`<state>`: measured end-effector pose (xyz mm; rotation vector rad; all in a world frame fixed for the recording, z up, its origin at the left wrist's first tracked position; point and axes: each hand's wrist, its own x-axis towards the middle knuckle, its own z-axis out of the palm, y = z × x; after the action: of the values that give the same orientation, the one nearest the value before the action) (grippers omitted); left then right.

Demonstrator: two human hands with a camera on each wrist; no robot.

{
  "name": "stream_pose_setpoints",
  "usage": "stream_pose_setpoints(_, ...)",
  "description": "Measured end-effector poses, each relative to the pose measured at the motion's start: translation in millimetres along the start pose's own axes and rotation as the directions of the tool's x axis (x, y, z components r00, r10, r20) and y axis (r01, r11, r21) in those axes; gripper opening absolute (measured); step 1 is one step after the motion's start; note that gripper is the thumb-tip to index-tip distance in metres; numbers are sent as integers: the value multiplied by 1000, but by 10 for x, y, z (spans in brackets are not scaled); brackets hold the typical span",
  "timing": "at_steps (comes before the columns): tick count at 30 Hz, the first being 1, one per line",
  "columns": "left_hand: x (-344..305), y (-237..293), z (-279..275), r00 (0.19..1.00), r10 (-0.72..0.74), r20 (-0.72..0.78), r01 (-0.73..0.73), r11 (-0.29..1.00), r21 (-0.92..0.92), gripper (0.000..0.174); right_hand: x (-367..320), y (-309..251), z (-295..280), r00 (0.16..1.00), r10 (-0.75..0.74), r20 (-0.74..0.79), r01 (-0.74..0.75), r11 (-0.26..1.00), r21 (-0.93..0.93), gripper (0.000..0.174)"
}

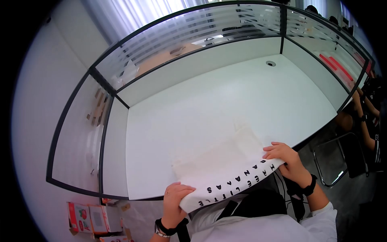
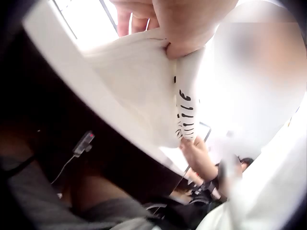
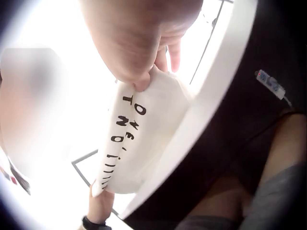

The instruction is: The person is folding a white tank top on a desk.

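A cream-white cloth (image 1: 219, 155) lies partly on the white desk, its near edge raised and folded over towards the body. Black capital letters run along that near strip, "LITTLE" among them. At its left corner, the left hand (image 1: 175, 201) pinches the edge, thumb beneath and fingers on top. The right hand (image 1: 289, 161) grips the opposite corner in the same way. In the left wrist view the cloth (image 2: 134, 91) stretches between both hands across the desk's front edge. The right wrist view shows the right thumb pressed on the lettered strip (image 3: 117, 139).
The white desk (image 1: 173, 121) has low partitions with striped glass (image 1: 169, 52) and a round cable hole (image 1: 271, 63). Cardboard boxes (image 1: 94, 218) stand on the floor at left. A chair (image 1: 340, 161) and another person's arm (image 1: 365, 125) are at right. Under the desk hangs a power strip (image 2: 84, 143).
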<state>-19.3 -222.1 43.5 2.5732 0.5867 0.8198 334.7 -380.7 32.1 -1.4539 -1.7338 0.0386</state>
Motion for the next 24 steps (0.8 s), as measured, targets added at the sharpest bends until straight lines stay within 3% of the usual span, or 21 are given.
stream_pose_setpoints(1,-5,41,-66,998,-50,-49,39,976,-212,31,12,-73,-67,994,109,-24,-102,974,201,38)
stream_pose_setpoints(4,47,265,-359,978,-119,-169,48,926,-374,28,120,-328,-349,977,202,-68,-154,892,425,35)
stream_pose_setpoints(6,115,412,-469,921,-302,-247,142,850,-508,24,214,-418,-468,975,192,-110,-119,875,469,27)
stream_pose_setpoints(7,249,541,-552,880,-396,-263,227,836,-500,18,259,-483,-496,949,301,-95,-202,810,550,24)
stream_pose_setpoints(8,353,515,-566,881,-392,-265,222,837,-501,18,321,-539,-502,912,404,-70,-275,730,626,21)
stream_pose_setpoints(9,448,473,-582,867,-472,-161,284,732,-620,13,405,-580,-502,854,517,54,-376,542,752,17)
stream_pose_setpoints(11,616,389,-530,810,-580,92,410,446,-796,12,488,-482,-361,751,619,229,-481,274,833,22)
stream_pose_setpoints(12,648,209,-448,767,-621,162,509,434,-743,18,498,-366,-255,692,653,308,-509,139,849,24)
stream_pose_setpoints(14,722,110,-267,698,-653,293,452,85,-888,25,518,-198,-129,642,667,378,-566,79,821,28)
stream_pose_setpoints(15,718,35,-217,692,-649,317,471,73,-879,28,523,-119,-66,592,674,442,-614,22,789,31)
stream_pose_setpoints(18,679,-204,-62,670,-665,330,522,107,-846,33,467,137,70,559,683,470,-708,98,700,36)
stream_pose_setpoints(20,660,-220,-5,677,-672,301,512,136,-848,33,498,89,115,571,687,450,-686,98,721,38)
stream_pose_setpoints(23,650,-132,-24,694,-687,216,508,255,-823,34,523,45,159,677,652,343,-616,245,749,36)
stream_pose_setpoints(24,648,-74,-28,694,-687,214,506,254,-824,34,530,0,165,677,651,344,-616,247,748,36)
